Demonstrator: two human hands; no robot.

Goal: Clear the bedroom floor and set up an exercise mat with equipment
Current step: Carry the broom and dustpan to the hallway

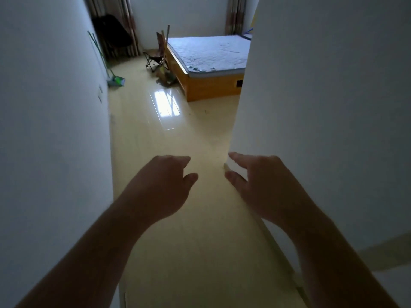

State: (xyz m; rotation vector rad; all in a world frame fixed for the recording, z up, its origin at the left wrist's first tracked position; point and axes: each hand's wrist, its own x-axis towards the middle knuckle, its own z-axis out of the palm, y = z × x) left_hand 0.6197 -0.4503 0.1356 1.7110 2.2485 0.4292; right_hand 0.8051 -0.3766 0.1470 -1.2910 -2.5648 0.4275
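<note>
- The bedroom floor (169, 134) is seen ahead, pale yellow and shiny. It runs from the near hallway to the far room, and a bright patch of light is shown on it.
- The left hand (164, 187) is held out over the near floor, back up. Its fingers are loosely bent and nothing is held in them.
- The right hand (264, 185) is held out just beside the corner of the right wall (311, 107). Its fingers are spread and mostly straight, and nothing is held. Whether the wall is touched cannot be told.
- A bed (211, 87) with a wooden frame is placed at the far right, and a bare grey mattress (209, 52) is laid on it.
- A small folding chair (155, 56) is set on the floor just left of the bed.
- A small heap of things (165, 77) is left on the floor beside the bed, nearer than the chair. What they are cannot be told.
- A green cleaning tool (116, 81) with a long handle is leaned on the left wall (44, 107), with its head on the floor.
- A dark thing (113, 34) is stood in the far left corner, by the curtains (131, 23).
</note>
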